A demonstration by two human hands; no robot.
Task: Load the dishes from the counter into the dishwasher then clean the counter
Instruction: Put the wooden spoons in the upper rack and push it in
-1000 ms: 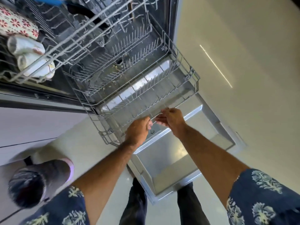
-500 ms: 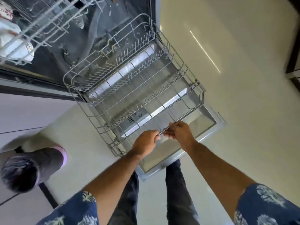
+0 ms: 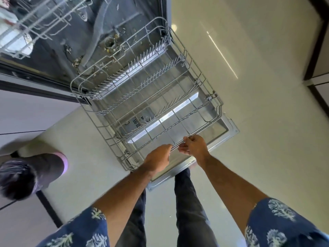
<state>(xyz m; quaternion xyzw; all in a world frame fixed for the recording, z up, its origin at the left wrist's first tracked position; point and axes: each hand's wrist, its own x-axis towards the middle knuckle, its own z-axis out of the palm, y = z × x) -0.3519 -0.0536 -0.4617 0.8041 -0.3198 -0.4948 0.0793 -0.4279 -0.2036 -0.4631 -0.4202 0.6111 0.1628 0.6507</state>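
Note:
The dishwasher's grey wire lower rack (image 3: 199, 81) stands pulled out over the open steel door (image 3: 229, 129), and nothing lies in it. My left hand (image 3: 157, 160) grips the rack's front rail, fingers curled over the wire. My right hand (image 3: 195, 146) holds the same rail just to the right, thumb and fingers around it. The upper rack (image 3: 35, 24) sticks out at the top left with white cups (image 3: 10, 38) in it. Food scraps lie on the dishwasher's dark tub floor (image 3: 110, 43).
Another person (image 3: 26, 173) crouches at the left on the pale floor (image 3: 258, 122). White cabinet fronts (image 3: 32, 111) run along the left. A dark-framed cabinet (image 3: 318, 50) stands at the far right. My legs are right against the door's front edge.
The lower rack has slid out of the tub towards me, drawn by both hands on its front rail. The view has tilted, showing more of the tub floor.

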